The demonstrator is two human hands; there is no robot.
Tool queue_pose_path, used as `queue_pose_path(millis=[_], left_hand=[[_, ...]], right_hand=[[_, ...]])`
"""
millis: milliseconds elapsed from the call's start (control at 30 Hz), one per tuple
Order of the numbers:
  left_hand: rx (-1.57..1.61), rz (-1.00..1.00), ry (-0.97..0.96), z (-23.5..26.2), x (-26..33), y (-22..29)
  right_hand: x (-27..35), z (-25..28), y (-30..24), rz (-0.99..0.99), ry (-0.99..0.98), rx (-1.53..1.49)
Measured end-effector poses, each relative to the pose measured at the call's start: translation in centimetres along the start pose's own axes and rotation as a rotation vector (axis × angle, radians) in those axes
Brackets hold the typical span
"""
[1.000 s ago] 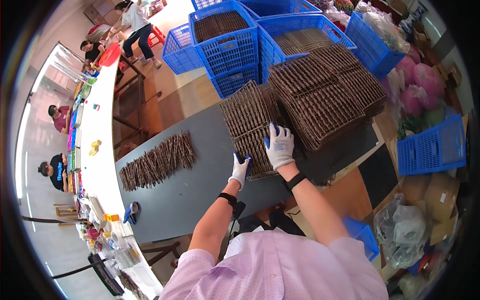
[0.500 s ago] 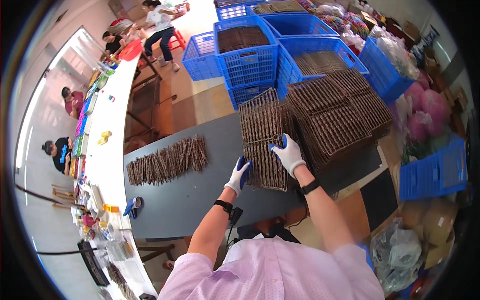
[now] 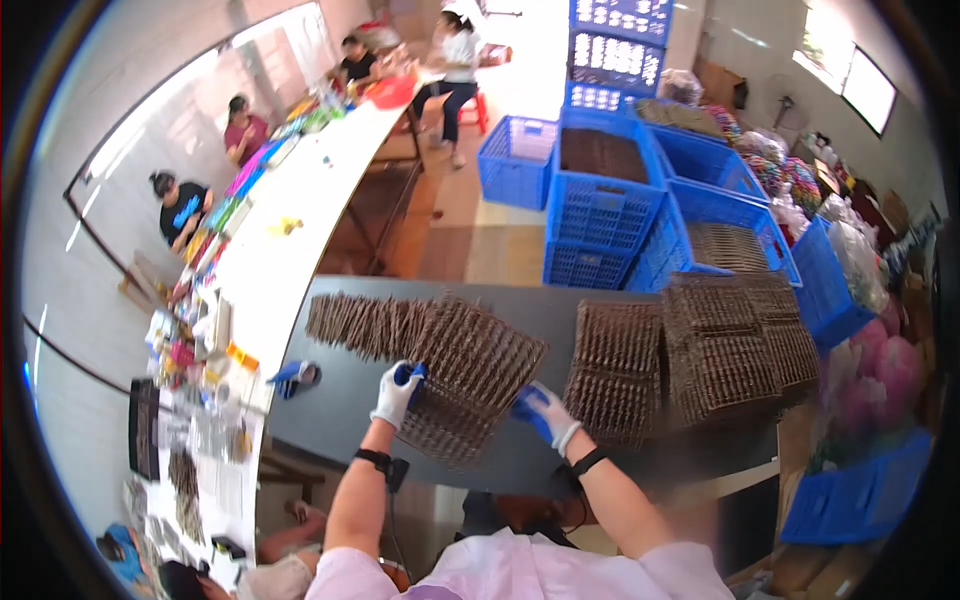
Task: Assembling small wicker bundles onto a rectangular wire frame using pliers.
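A brown rectangular panel (image 3: 482, 350) with rows of twisted strands sits tilted between my gloved hands above the grey table. My left hand (image 3: 397, 393), in a white glove with blue fingertips, grips its left edge. At the opposite edge, my right hand (image 3: 548, 416) has its blue fingers closed on the panel, slightly blurred. To the left, a row of brown twisted strips (image 3: 360, 322) lies on the table, its right end partly covered by the panel. A smaller stack of similar panels (image 3: 615, 370) rests right of my right hand, beside a larger, taller stack (image 3: 735, 345).
The grey table (image 3: 335, 425) carries a blue-and-grey object (image 3: 295, 376) at its left. Blue crates (image 3: 605, 215) are piled beyond the far edge. A long white table (image 3: 330, 190) runs along the left, with several people seated by it. Pink bags (image 3: 880, 375) lie far right.
Both hands have carried a panel left, from beside the large stack to the row of strips, turning it at an angle. The head view has swung, so more of the room shows.
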State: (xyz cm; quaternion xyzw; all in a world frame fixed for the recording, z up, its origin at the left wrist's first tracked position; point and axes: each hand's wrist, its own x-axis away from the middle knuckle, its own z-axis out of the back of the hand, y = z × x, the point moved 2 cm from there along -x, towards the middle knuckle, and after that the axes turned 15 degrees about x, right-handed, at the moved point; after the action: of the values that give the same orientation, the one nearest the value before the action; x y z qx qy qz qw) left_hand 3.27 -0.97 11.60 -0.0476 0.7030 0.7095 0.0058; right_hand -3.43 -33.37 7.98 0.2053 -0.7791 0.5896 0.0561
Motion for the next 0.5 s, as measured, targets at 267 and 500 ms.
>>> queue_pose_path(millis=[267, 500], left_hand=[[-0.71, 0.184, -0.446, 4.9, -0.9, -0.9], [-0.677, 0.251, -0.45, 5.2, 0.4, -7.7]], right_hand=[[-3.1, -1.4, 2.4, -0.17, -0.057, 0.3], [-3.0, -5.1, 7.3, -0.278, 0.2, 1.269]])
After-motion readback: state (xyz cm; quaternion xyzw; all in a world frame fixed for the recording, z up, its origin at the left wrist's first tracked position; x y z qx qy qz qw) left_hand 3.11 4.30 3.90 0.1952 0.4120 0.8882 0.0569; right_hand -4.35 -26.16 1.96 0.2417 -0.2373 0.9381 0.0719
